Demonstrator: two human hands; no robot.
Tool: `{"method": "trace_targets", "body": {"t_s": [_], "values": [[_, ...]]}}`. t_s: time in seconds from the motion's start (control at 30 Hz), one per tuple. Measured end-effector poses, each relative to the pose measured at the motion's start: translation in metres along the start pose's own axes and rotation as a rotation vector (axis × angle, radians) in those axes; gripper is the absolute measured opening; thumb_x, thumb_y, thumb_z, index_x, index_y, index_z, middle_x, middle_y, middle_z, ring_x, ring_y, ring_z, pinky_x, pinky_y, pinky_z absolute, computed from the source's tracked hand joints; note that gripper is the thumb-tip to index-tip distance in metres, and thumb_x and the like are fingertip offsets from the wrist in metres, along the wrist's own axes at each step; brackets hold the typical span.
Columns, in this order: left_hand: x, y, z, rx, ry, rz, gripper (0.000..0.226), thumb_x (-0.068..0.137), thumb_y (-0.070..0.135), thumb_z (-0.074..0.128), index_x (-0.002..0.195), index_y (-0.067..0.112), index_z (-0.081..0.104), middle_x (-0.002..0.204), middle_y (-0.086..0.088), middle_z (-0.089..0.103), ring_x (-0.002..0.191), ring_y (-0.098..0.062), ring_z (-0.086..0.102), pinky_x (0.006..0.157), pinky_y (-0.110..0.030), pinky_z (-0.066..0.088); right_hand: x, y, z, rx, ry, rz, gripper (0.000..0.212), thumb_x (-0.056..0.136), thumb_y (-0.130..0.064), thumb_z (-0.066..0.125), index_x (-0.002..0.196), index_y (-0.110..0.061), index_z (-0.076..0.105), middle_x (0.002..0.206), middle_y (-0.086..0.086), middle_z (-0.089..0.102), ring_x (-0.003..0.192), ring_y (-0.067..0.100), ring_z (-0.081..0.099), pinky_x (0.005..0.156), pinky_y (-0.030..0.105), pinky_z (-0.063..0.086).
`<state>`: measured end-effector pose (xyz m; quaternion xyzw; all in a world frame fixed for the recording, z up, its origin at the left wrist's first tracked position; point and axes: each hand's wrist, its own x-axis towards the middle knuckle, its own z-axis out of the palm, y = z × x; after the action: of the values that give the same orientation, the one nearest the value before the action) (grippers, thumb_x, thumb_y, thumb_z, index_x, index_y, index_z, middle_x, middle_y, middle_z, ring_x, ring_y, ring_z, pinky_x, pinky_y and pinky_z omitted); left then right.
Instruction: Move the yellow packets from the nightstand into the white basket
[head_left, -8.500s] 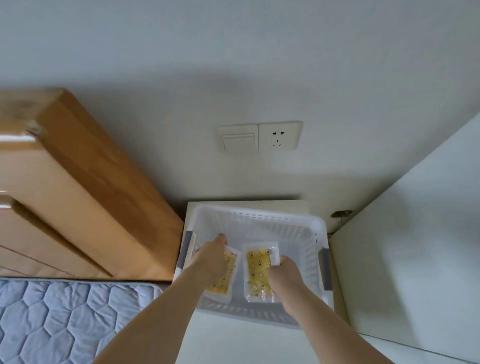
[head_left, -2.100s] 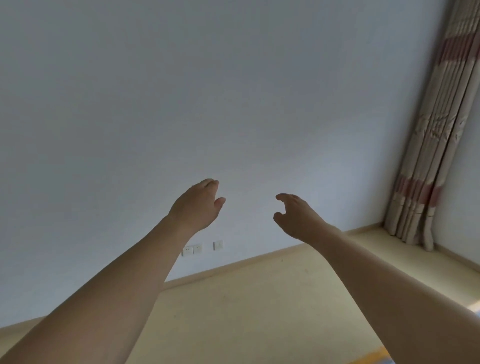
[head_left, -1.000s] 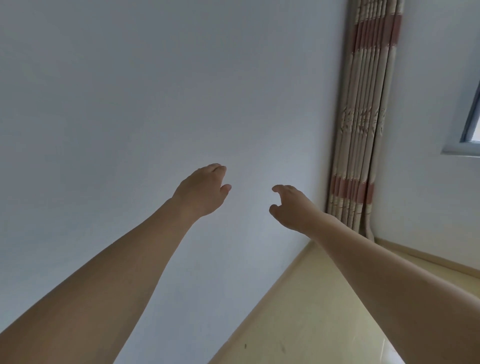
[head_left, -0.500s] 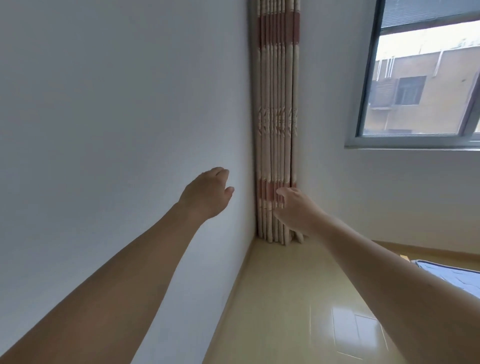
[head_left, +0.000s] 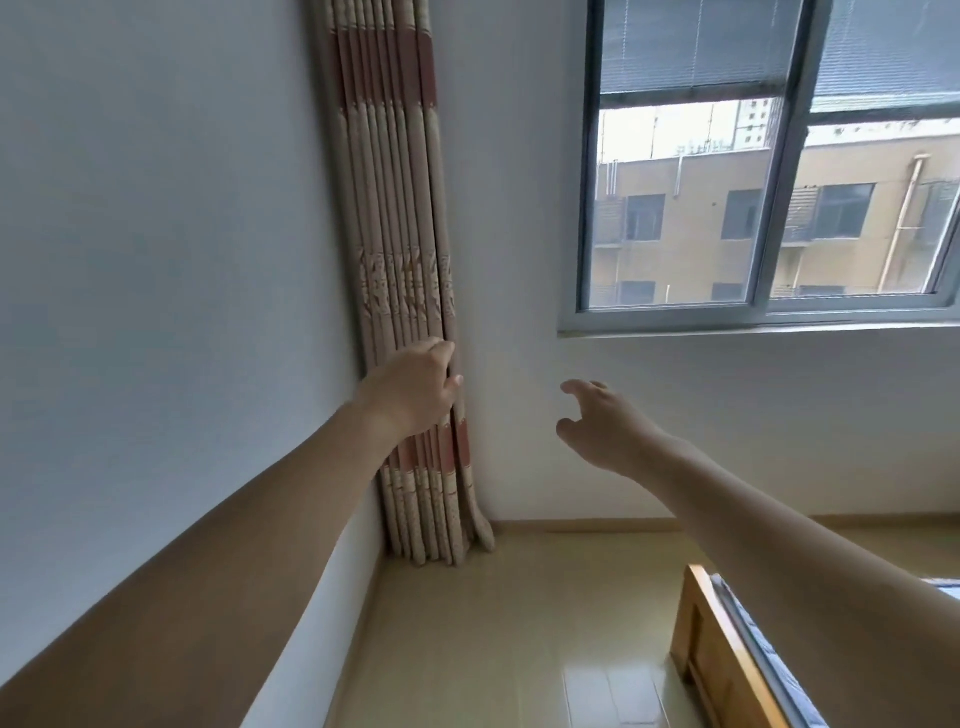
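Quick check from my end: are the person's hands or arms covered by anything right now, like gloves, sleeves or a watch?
No. The left hand and right hand are bare, with no gloves, rings or watch visible. Both forearms are uncovered up to the frame edge; no sleeve shows.

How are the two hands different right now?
The left hand shows its back, fingers loosely bent forward, while the right hand has its thumb and fingers apart, curved like a claw. The left hand sits higher in the picture, in front of the striped curtain; the right hand sits lower, in front of the bare white wall under the window. Both hold nothing, and both arms reach forward.
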<state>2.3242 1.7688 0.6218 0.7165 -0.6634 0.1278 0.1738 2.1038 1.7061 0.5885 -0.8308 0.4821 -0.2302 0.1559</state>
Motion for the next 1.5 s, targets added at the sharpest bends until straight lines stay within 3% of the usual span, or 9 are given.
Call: {"method": "trace_targets", "body": {"t_s": [0.37, 0.63, 1.03, 1.13, 1.37, 1.5], "values": [[0.248, -0.048, 0.135, -0.064, -0.072, 0.085, 0.058, 0.101, 0.034, 0.044, 0.151, 0.009, 0.03, 0.158, -0.008, 0.029, 0.145, -0.022, 0.027, 0.117, -0.032, 0.021, 0.239, 0.094, 0.048, -0.066, 0.012, 0.104, 0.058, 0.092, -0.022, 0.049, 0.148, -0.016, 0.035, 0.152, 0.004, 0.034, 0.134, 0.024, 0.04, 0.1, 0.03, 0.04], [0.463, -0.066, 0.198, -0.084, -0.096, 0.158, 0.06, 0.099, 0.035, 0.047, 0.15, 0.009, 0.031, 0.158, -0.01, 0.029, 0.144, -0.025, 0.03, 0.116, -0.033, 0.024, 0.408, 0.165, 0.022, -0.107, 0.106, 0.215, 0.058, 0.091, -0.021, 0.052, 0.147, -0.014, 0.037, 0.151, 0.007, 0.037, 0.135, 0.026, 0.04, 0.108, 0.033, 0.037], [0.712, 0.063, 0.363, -0.199, -0.164, 0.431, 0.058, 0.098, 0.035, 0.049, 0.148, 0.011, 0.035, 0.154, -0.004, 0.036, 0.14, -0.025, 0.036, 0.113, -0.038, 0.033, 0.595, 0.369, -0.008, -0.117, 0.136, 0.415, 0.061, 0.09, -0.021, 0.051, 0.148, -0.008, 0.035, 0.153, 0.009, 0.035, 0.142, 0.021, 0.031, 0.115, 0.03, 0.025], [0.781, 0.098, 0.38, -0.207, -0.181, 0.476, 0.057, 0.1, 0.034, 0.047, 0.151, 0.012, 0.031, 0.158, -0.001, 0.03, 0.142, -0.022, 0.034, 0.113, -0.035, 0.03, 0.64, 0.423, -0.038, -0.127, 0.174, 0.458, 0.059, 0.089, -0.02, 0.051, 0.146, -0.007, 0.038, 0.151, 0.01, 0.038, 0.14, 0.023, 0.034, 0.114, 0.032, 0.028], [0.914, 0.177, 0.442, -0.207, -0.154, 0.646, 0.052, 0.1, 0.034, 0.047, 0.146, 0.012, 0.038, 0.153, 0.0, 0.037, 0.133, -0.027, 0.044, 0.105, -0.039, 0.041, 0.727, 0.525, -0.075, -0.129, 0.233, 0.584, 0.058, 0.093, -0.022, 0.048, 0.149, -0.012, 0.033, 0.154, 0.006, 0.032, 0.141, 0.021, 0.031, 0.111, 0.031, 0.028], [0.985, 0.224, 0.489, -0.265, -0.161, 0.752, 0.051, 0.099, 0.031, 0.048, 0.146, 0.01, 0.039, 0.153, -0.003, 0.038, 0.136, -0.026, 0.041, 0.106, -0.035, 0.037, 0.773, 0.582, -0.089, -0.158, 0.265, 0.668, 0.058, 0.093, -0.023, 0.047, 0.148, -0.013, 0.033, 0.154, 0.004, 0.031, 0.14, 0.02, 0.031, 0.11, 0.03, 0.029]]}}
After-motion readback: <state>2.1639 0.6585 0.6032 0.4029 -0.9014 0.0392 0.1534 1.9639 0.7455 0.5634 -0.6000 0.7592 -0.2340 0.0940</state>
